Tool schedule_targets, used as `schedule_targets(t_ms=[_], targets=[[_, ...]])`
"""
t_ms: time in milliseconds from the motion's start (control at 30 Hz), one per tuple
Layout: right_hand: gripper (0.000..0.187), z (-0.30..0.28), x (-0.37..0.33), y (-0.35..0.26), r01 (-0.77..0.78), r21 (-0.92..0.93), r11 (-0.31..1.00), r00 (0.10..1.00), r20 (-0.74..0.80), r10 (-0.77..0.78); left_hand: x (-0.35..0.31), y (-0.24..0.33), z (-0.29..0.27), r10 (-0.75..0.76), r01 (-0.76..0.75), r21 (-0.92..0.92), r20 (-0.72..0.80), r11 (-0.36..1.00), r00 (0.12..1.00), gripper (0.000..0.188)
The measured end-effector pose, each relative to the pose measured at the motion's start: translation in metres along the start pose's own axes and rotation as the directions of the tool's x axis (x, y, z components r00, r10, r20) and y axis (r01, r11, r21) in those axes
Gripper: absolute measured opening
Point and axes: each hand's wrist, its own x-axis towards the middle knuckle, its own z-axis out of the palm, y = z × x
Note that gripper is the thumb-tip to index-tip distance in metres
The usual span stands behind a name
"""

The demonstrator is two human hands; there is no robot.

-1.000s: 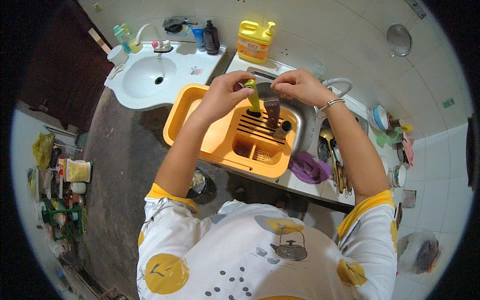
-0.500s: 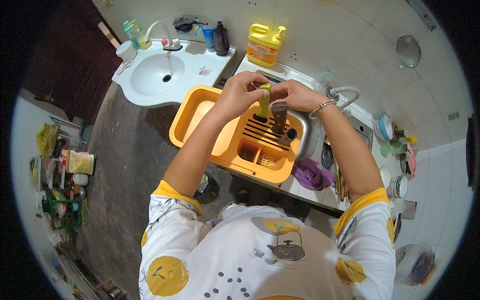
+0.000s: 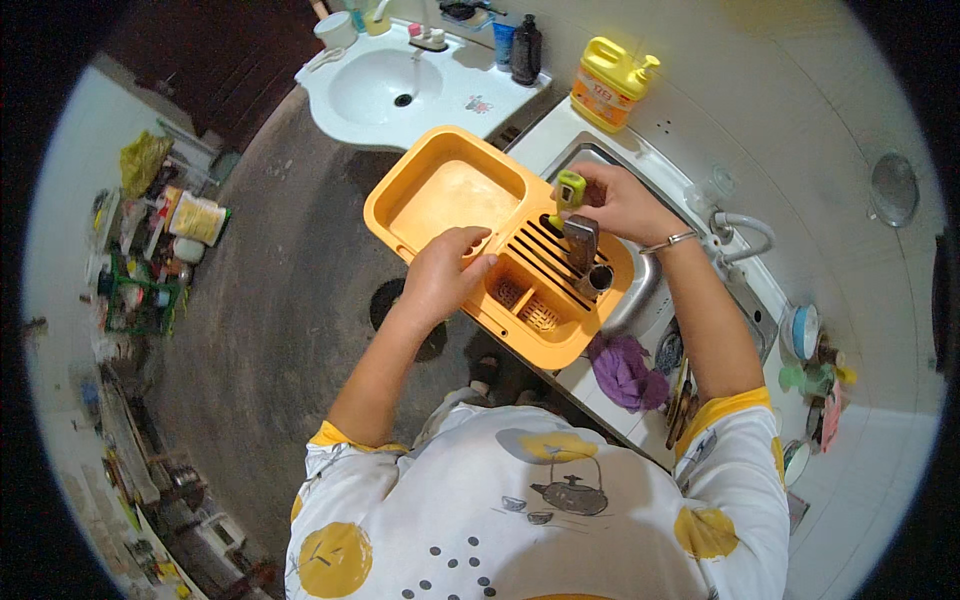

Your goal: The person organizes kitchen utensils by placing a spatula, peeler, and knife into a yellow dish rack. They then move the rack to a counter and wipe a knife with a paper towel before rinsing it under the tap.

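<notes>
An orange plastic drying rack lies across the sink's edge, with a shallow basin, a slotted part and small compartments. A tool with a lime-green handle stands in its slots; its lower part is hidden. My right hand has its fingers closed round the back of that handle. Beside it stand a dark brown handle and a round, hollow-ended metal handle, both upright in the slots. My left hand is over the rack's near left rim, thumb and fingers apart, with nothing in it.
Under the rack's right side is a steel sink with a grey curved faucet. A purple cloth lies on the counter. Behind stands a yellow pump jug. A white washbasin is at the far left, bowls at right.
My left hand has let go of the green handle and come down to the rack's near left rim, fingers spreading. My right hand stays by the handle. The whole view has shifted.
</notes>
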Motion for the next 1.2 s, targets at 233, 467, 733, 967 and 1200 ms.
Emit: schedule_targets(t_ms=[233,467,733,967,1200], targets=[[0.021,-0.008,-0.002,-0.02,0.029,0.136,0.99,0.981,0.185,-0.054,-0.004,0.008,0.02,0.063,-0.022,0.18,-0.228,0.984,0.972,0.028],[0.027,-0.045,0.001,-0.049,0.144,0.183,0.973,0.99,-0.022,-0.143,-0.006,0.006,0.028,0.113,-0.048,0.213,-0.304,0.976,0.946,0.026],[0.028,-0.092,-0.046,-0.071,0.358,0.214,0.909,0.914,-0.279,-0.294,-0.006,0.005,0.029,0.146,-0.068,0.251,-0.305,0.965,0.941,0.026],[0.027,-0.103,-0.109,-0.067,0.374,0.143,0.916,0.844,-0.462,-0.272,-0.005,0.011,0.032,0.116,-0.049,0.199,-0.342,0.979,0.933,0.025],[0.028,-0.087,-0.132,-0.073,0.341,0.1,0.935,0.852,-0.454,-0.262,-0.006,0.007,0.033,0.142,-0.069,0.209,-0.356,0.975,0.924,0.024]])
